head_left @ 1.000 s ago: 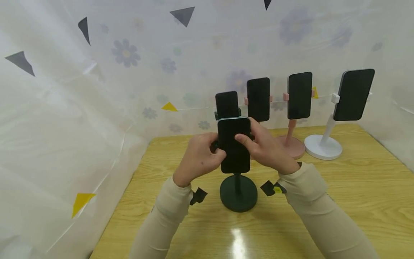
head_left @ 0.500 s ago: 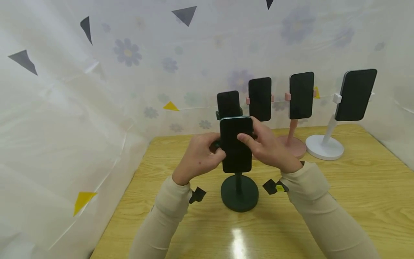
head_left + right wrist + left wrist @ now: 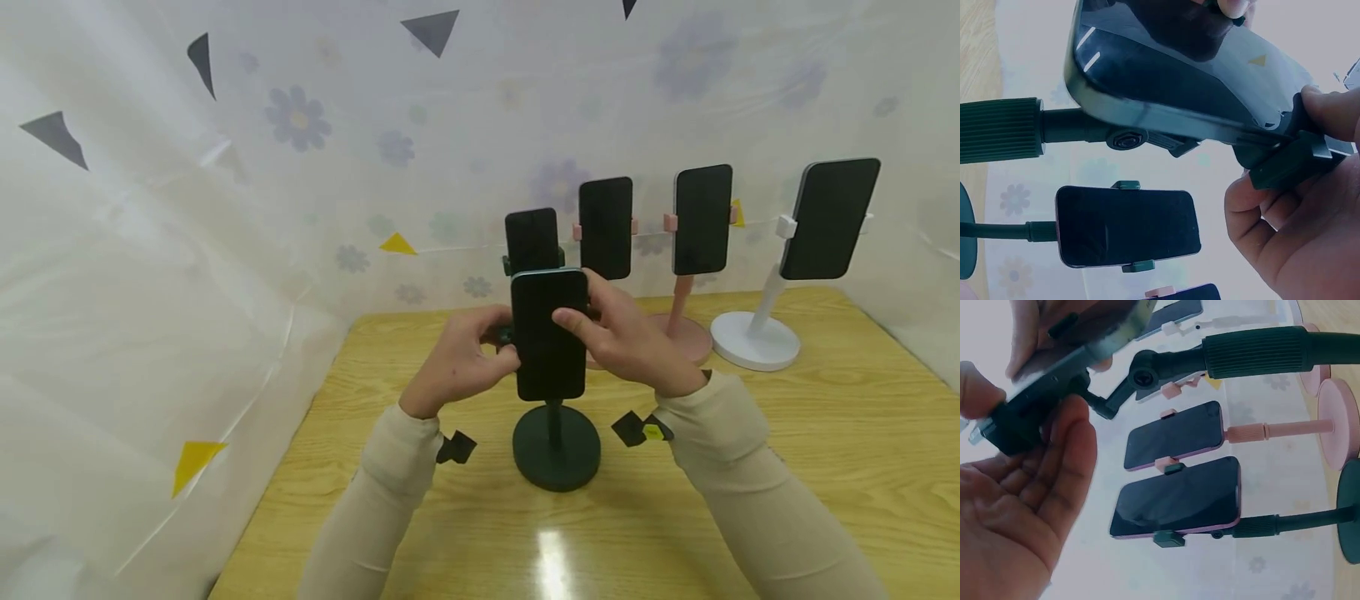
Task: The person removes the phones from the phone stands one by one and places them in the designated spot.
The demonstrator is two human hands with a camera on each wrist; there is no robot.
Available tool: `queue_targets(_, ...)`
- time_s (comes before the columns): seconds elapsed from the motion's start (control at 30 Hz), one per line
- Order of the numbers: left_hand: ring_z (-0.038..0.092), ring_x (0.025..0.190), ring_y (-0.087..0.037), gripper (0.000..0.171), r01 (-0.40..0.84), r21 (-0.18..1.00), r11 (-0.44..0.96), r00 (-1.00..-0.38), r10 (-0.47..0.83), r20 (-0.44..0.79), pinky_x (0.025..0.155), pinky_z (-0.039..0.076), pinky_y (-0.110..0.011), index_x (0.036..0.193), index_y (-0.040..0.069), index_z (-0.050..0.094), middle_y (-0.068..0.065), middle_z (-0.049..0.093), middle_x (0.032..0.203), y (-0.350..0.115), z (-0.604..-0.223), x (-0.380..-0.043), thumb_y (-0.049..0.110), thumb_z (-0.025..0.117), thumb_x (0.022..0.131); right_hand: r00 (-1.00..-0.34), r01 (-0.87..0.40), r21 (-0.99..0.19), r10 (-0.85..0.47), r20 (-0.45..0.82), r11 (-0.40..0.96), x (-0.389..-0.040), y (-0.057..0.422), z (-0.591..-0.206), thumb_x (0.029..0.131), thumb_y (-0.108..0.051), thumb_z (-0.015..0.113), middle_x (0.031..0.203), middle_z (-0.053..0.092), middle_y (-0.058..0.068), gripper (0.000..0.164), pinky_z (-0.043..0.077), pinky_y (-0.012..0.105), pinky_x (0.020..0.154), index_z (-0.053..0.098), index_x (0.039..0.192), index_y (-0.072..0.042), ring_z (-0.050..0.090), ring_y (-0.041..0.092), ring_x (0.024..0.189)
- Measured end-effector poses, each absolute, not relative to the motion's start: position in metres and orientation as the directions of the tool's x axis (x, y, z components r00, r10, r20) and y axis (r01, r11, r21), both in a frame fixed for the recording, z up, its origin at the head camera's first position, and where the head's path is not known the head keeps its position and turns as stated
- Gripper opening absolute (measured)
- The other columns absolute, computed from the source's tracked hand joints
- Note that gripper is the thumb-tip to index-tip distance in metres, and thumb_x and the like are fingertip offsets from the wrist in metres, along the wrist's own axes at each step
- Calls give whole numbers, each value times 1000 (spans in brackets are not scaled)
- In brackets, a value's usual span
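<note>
A black-screened smartphone (image 3: 550,367) stands upright at the head of a dark green phone stand (image 3: 557,454), directly in front of me. My left hand (image 3: 461,358) curls round the stand's clamp on the phone's left side, thumb tip at the phone's edge; the left wrist view shows fingertips against the green clamp block (image 3: 1016,434). On the other side my right hand (image 3: 630,340) pinches the phone, its thumb on the screen and its fingers behind. In the right wrist view those fingers lie against the other green clamp block (image 3: 1291,161).
Behind stands a second green stand's phone (image 3: 532,237), partly hidden. To its right are two phones in pink stands, one phone (image 3: 606,229) partly covering its stand and another (image 3: 702,221), then a phone in a white stand (image 3: 756,342). A flowered sheet (image 3: 337,167) hangs behind the wooden table (image 3: 450,517).
My left thumb has drawn back slightly from over the phone's front to its edge, and more of the green clamp shows. The right hand keeps its hold; the head view has shifted a little.
</note>
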State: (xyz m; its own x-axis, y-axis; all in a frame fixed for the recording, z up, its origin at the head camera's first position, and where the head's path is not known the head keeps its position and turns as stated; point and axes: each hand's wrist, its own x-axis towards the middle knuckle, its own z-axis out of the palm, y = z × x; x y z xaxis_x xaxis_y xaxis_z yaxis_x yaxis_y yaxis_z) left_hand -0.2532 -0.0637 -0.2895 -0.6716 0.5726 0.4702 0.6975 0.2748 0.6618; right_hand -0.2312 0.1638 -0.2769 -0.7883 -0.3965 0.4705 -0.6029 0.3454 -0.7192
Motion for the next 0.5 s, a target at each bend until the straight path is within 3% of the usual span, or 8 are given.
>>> queue_targets(0.33, 67, 91, -18, 33, 608, 762, 221, -689, 623, 370, 90, 56, -39, 121, 5, 65, -11, 69, 113, -68, -291, -260, 3, 55, 89, -779, -609, -729, -409, 476, 313, -234, 167, -278, 101, -8, 52, 121, 62, 18, 38, 59, 38, 87, 44, 137, 2, 70, 29, 105)
queue_targets(0.5, 67, 93, -19, 32, 587, 777, 225, -697, 628, 345, 90, 56, -36, 121, 5, 65, -12, 68, 114, -70, -293, -263, 4, 56, 90, -776, -609, -733, -416, 474, 302, -235, 167, -278, 101, -9, 53, 123, 63, 17, 38, 59, 34, 87, 45, 137, 1, 70, 26, 105)
